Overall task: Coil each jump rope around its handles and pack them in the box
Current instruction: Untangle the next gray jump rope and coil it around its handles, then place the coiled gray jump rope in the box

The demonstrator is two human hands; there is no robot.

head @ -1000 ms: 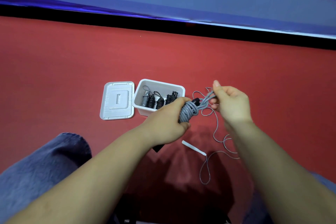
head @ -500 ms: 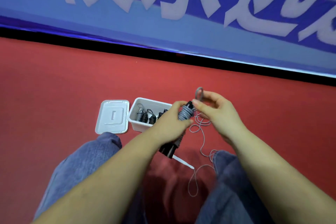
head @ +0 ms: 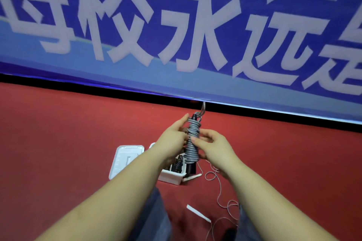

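Observation:
A grey jump rope point(head: 192, 143) is wound in tight turns around its black handles, held upright in front of me. My left hand point(head: 173, 139) grips the bundle from the left. My right hand point(head: 212, 147) holds it from the right, fingers on the coils. A loose grey tail of rope point(head: 221, 191) trails down onto the red floor. Below my hands stands the white box point(head: 172, 179), with several coiled ropes point(head: 177, 164) inside, partly hidden by my left forearm.
The box's white lid point(head: 123, 159) lies flat on the red floor left of the box. Two white strips point(head: 197, 215) lie on the floor near my knees. A blue banner point(head: 176, 25) with white characters stands behind.
Both hands have lifted the bundle and turned it upright, with more rope wound on it. The camera has tilted up, so the box now lies under my forearms.

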